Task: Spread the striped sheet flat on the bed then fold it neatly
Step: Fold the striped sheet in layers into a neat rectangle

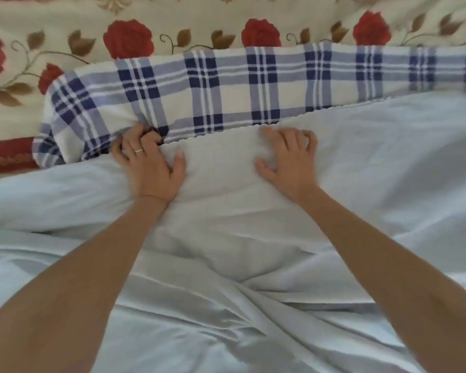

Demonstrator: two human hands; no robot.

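Nearest: rumpled pale-blue bedsheet (226,332), deep creases converging toward centre, both bare forearms reaching across it. Further in: white textured panel (221,170) with scalloped edge (226,133), lying over the pale-blue layer; cannot tell whether reverse side of the check cloth or a separate piece. Left hand (148,162) at the panel's left corner: fingers curled and dug into a bunched fold of the striped sheet (234,84), thumb splayed flat on the white panel, ring (138,150) on one finger. Probably gripping there to pull the corner out and take up slack. Right hand (288,157) resting on the white panel just short of the scalloped edge, thumb spread wide, fingers bent; too blurred to tell whether hooked on the edge or only pressing down. Likely acting as anchor against the left-side pull. Striped sheet itself: blue-and-white check, running as a long band across the bed beyond both hands, left end crumpled and turned under, right end off frame. Not flat yet, so spreading step, folding not begun. Farthest: rose-print bedspread (65,25) beyond the band, red border (6,154) at left.
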